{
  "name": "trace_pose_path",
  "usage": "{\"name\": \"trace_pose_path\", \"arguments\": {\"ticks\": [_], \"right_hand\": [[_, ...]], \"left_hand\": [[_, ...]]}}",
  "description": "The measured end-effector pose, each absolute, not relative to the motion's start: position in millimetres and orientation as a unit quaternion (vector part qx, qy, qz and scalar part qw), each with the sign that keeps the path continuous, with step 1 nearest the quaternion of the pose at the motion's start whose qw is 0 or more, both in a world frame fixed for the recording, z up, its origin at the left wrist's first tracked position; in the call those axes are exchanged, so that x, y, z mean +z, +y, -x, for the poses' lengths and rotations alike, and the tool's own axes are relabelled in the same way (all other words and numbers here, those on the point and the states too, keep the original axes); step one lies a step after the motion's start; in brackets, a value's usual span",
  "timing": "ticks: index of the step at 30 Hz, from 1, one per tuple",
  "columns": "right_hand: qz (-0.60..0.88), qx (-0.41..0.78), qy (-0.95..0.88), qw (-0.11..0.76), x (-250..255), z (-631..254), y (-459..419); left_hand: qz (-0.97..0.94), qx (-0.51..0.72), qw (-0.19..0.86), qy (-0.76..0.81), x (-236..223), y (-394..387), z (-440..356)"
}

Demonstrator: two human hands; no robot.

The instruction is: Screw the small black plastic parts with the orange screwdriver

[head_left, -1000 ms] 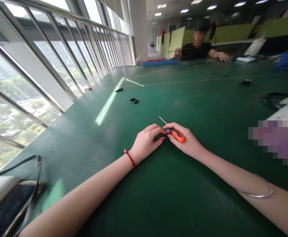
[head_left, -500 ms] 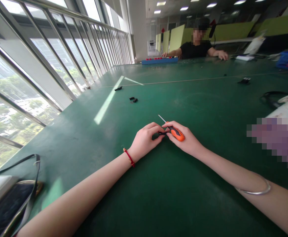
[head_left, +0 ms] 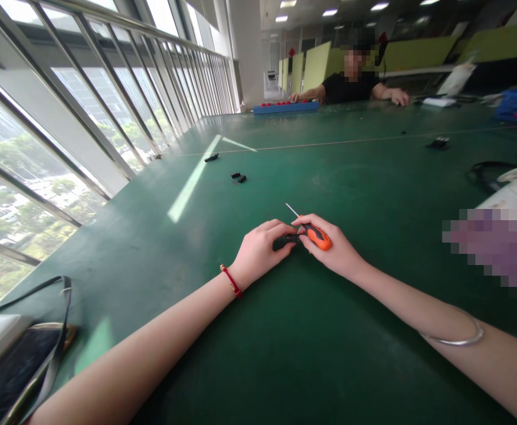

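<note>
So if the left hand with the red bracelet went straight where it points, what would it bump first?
Probably the right hand, which grips an orange and black screwdriver with a thin metal shaft. The small black piece in the left hand seems to lie between them; depth is hard to judge.

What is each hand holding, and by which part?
The right hand holds the screwdriver by its handle. The left hand pinches a small black piece; where exactly is too small to tell.

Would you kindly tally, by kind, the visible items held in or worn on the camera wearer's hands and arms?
Screwdriver, in the right hand: 1
Small black part, at the left hand: 1
Red bracelet: 1
Silver bangle: 1
Total: 4
</note>
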State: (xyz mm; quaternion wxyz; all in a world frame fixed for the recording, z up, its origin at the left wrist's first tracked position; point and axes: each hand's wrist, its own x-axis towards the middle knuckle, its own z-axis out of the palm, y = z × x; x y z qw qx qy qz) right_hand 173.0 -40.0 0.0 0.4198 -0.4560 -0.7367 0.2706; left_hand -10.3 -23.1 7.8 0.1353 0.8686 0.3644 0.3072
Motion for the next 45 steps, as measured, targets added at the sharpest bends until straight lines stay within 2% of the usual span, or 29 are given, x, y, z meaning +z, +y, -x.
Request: {"name": "trace_pose_path", "arguments": {"ticks": [8,15,21,36,45], "right_hand": [[0.477,0.241,-0.733,0.421,3,-171,-42],[0.495,0.164,-0.681,0.514,10,-172,-47],[0.452,0.21,-0.652,0.571,11,-169,-55],[0.405,0.212,-0.693,0.557,10,-168,-56],[0.446,0.178,-0.674,0.561,11,-165,-58]], "left_hand": [[-0.855,0.303,0.133,0.4,7,-23,10],[-0.814,0.33,0.107,0.466,10,-14,18],[-0.798,0.321,0.108,0.499,8,-6,25],[-0.805,0.305,0.109,0.496,7,-7,23],[-0.811,0.308,0.11,0.486,7,-6,23]]}}
